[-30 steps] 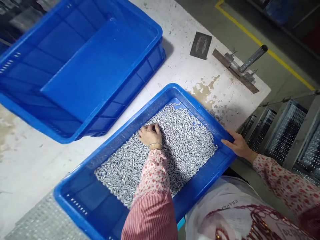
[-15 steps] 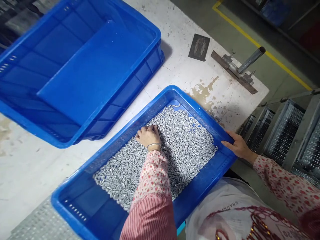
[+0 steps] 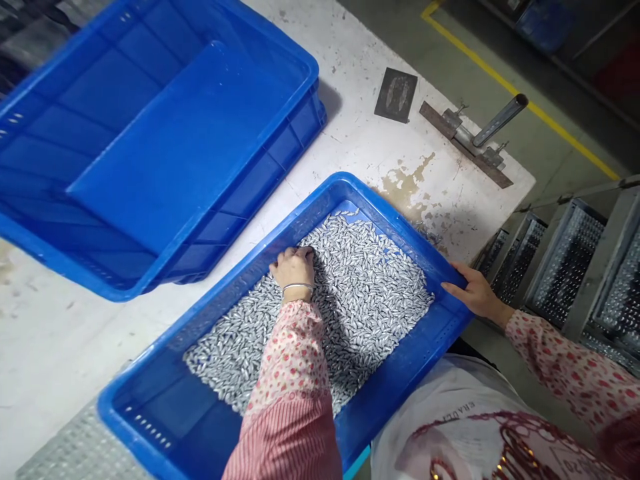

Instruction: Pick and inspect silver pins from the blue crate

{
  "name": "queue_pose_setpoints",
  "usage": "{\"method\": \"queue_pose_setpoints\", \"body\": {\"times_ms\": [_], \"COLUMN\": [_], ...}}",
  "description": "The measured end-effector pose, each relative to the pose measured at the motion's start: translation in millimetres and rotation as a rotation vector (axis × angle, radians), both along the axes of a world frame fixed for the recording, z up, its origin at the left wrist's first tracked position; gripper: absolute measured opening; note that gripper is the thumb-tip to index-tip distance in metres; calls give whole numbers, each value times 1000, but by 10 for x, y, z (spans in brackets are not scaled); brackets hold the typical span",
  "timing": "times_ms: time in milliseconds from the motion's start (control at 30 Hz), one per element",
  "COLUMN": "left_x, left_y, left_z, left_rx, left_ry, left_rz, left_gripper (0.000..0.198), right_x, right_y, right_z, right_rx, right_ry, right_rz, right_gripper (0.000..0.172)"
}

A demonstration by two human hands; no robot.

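Note:
A blue plastic tray (image 3: 395,217) lies slanted on the worn white table and holds a layer of several small silvery metal pieces (image 3: 370,293). My left hand (image 3: 294,268), a bangle on its wrist, rests among the pieces near the tray's far wall, fingers curled down into them. My right hand (image 3: 473,291) grips the tray's right corner rim, fingers wrapped over the edge.
A larger blue crate (image 3: 150,133) stands at the upper left, nothing in it. A dark flat plate (image 3: 396,95) and a metal bracket with a tube (image 3: 475,137) lie at the table's far right. Perforated metal racks (image 3: 570,267) stand beside the table on the right.
My left hand has crept slightly up and to the left through the pieces. My right hand has stayed on the tray corner.

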State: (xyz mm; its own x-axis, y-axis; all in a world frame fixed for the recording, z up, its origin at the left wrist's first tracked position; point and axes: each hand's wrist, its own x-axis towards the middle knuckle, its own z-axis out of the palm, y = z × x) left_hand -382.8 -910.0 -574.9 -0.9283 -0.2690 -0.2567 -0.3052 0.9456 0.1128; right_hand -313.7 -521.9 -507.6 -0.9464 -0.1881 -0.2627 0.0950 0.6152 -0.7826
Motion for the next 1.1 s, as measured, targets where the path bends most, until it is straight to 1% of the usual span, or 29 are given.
{"method": "queue_pose_setpoints", "body": {"times_ms": [67, 133, 267, 367, 467, 567, 667, 767, 867, 900, 967, 1033, 1067, 1100], "left_x": [16, 43, 84, 72, 23, -29, -41, 12, 121, 168, 279, 415, 492, 574], "left_y": [-13, -11, 23, 40, 29, 11, 15, 32, 30, 25, 26, 71, 121, 192], "left_z": [-1, -3, -5, -14, -31, -57, -88, -100, -65, -42, 17, 93, 139, 192], "left_rx": [-19, -25, 9, 43, 24, 13, -5, -27, -26, -14, 47, 154, 226, 309], "left_ry": [-18, -22, 15, 18, -5, -69, -87, -44, 10, 31, 88, 173, 228, 285], "left_rz": [11, 51, 115, 79, 9, -46, -85, -67, 14, 49, 101, 93, 72, 45], "left_gripper": [28, 29, 29, 31, 32, 29, 28, 30, 32, 33, 33, 33, 32, 30], "right_x": [-2, -2, -1, -4, -6, -3, -1, -7, -9, -5, 13, 36, 45, 47], "right_y": [2, 4, 4, 1, 2, 8, 7, 9, 29, 33, 13, -82, -168, -281], "right_z": [-2, -4, -7, -1, 2, -2, -11, -32, -34, -17, 59, 180, 245, 305], "right_rx": [13, 16, 18, 9, 11, 15, 6, -3, 2, 22, 99, 176, 176, 140], "right_ry": [-3, 3, 25, 12, 9, 14, 13, 7, 17, 49, 193, 374, 429, 436], "right_rz": [10, 13, 9, 24, 29, 19, 15, 15, 38, 41, 24, -5, 4, 37], "right_gripper": [38, 38, 39, 40, 40, 39, 38, 39, 39, 39, 39, 37, 33, 28]}}
